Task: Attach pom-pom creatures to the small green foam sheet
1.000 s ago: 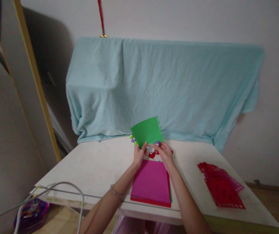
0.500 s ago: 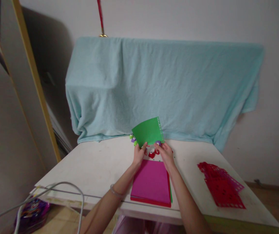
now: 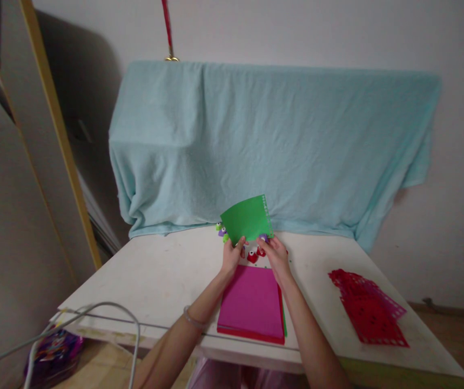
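Green paper sheet (image 3: pixel 247 219) is pinched upright at its lower edge by left hand (image 3: pixel 232 257) and right hand (image 3: pixel 275 257), purple punch (image 3: pixel 263 237) at the right fingertips; judged best held taut between both grips.

Left hand (image 3: pixel 232 255), right hand (image 3: pixel 276 257) (both pinching)

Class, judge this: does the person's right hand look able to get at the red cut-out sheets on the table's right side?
Probably yes: only bare table lies between the right hand and the red cut-out sheets. But it is pinching the green sheet together with the left hand.
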Demonstrator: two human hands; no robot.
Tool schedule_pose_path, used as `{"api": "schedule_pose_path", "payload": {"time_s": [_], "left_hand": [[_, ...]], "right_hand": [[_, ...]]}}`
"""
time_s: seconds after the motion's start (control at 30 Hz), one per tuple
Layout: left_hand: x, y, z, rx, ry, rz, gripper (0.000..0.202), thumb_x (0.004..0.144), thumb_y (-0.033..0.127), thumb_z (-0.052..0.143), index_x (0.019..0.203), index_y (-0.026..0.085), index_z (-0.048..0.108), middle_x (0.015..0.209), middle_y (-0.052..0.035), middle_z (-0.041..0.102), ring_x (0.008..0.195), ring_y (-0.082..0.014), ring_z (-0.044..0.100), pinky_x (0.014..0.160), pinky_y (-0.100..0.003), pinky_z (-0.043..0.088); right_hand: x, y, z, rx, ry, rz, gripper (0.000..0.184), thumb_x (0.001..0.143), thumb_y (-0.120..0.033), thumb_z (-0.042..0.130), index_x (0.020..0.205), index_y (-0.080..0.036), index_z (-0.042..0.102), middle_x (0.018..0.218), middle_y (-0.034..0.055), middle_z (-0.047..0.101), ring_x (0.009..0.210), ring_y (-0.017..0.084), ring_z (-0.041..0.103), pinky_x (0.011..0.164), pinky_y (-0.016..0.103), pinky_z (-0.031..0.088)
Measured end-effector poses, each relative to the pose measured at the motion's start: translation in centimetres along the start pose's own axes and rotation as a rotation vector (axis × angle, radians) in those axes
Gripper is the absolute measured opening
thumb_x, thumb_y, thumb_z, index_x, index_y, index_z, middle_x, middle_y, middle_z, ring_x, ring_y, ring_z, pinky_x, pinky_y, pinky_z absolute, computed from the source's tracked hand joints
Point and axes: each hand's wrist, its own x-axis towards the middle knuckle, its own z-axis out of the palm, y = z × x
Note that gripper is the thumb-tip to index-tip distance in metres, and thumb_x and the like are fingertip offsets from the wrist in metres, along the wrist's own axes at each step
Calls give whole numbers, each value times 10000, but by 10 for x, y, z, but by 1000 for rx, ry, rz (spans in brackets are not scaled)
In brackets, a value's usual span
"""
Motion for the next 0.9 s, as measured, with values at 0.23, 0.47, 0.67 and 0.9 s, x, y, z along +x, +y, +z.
{"api": "schedule_pose_path", "payload": {"time_s": [0.23,0.47,0.67,0.9], "left_hand": [[-1,4,2,-12,-13,-4,474,802,593,628,723,126,628,412,8,457,364,-93,411,427,-224,297],[-2,5,3,-23,-27,-33,487,775,614,649,705,133,620,407,5,455,356,-92,407,417,-227,287],[-3,4,4,10,-51,-56,495,778,626,636,718,135,624,412,-5,466,357,-105,414,411,-234,289],[-5,6,8,-31,-87,-51,456,776,591,660,701,144,607,409,7,446,356,-93,396,410,-229,281]], "right_hand": [[1,0,-1,12,-8,2,366,705,-411,804,895,-177,598,747,-3,607,588,112,488,549,240,386],[0,-1,-2,-5,4,-5,376,707,-422,802,899,-169,601,739,1,604,588,116,494,545,245,385],[-3,-7,-1,16,27,23,349,712,-384,805,903,-167,610,724,-10,580,557,96,455,513,237,337],[-4,-9,-3,39,82,21,323,720,-359,800,892,-166,605,731,-17,536,563,82,404,500,224,270]]}}
